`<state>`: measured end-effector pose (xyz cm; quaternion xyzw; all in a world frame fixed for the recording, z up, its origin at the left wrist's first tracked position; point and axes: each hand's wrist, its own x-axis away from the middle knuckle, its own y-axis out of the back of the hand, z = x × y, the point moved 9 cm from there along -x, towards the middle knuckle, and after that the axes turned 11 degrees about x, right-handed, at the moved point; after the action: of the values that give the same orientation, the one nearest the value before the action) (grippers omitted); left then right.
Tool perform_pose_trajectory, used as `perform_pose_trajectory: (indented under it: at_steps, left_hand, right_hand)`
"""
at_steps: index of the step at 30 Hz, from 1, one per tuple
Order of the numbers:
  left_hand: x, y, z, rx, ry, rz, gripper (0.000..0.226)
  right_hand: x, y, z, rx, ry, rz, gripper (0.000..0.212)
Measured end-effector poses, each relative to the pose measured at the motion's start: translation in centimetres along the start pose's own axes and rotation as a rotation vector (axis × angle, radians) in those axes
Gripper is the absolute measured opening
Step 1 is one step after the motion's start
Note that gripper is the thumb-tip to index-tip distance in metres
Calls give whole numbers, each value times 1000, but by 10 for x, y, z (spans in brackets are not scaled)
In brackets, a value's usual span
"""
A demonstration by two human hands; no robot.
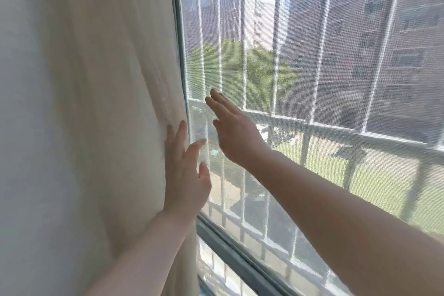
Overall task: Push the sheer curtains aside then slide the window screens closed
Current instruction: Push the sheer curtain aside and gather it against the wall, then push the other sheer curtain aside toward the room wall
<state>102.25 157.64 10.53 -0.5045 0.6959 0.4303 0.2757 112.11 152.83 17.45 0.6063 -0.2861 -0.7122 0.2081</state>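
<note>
The curtain was bunched over the frame's left half; the screen filled the right. The left hand was pressed flat against the curtain's edge. The right hand, fingers straight, was seemingly laid on the mesh.

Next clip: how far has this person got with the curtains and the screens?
Done, by the look of it: the sheer curtain is bunched to the left, clear of most of the window, and mesh screen covers the visible opening. In hand: the left hand presses flat on the curtain's edge; the right hand reaches open toward the screen. Left: possibly seating the screen against the frame; that edge is unclear.
</note>
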Motion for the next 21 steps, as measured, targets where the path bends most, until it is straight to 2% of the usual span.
perform_pose_trajectory:
  at_steps: [6,11,15,21]
  left_hand:
    - [4,-22,-27,105,-127,72,48]
    - [21,-40,-58,306,-234,209,46]
    - [44,-59,-82,472,-154,360,46]
    - [93,-89,-149,675,-132,594,43]
  right_hand:
    - [41,41,-21,114,-173,-103,42]
    - [90,81,-28,236,-350,-144,36]
    - [135,116,-26,327,-496,-168,36]
    - [214,179,-14,530,-688,-190,38]
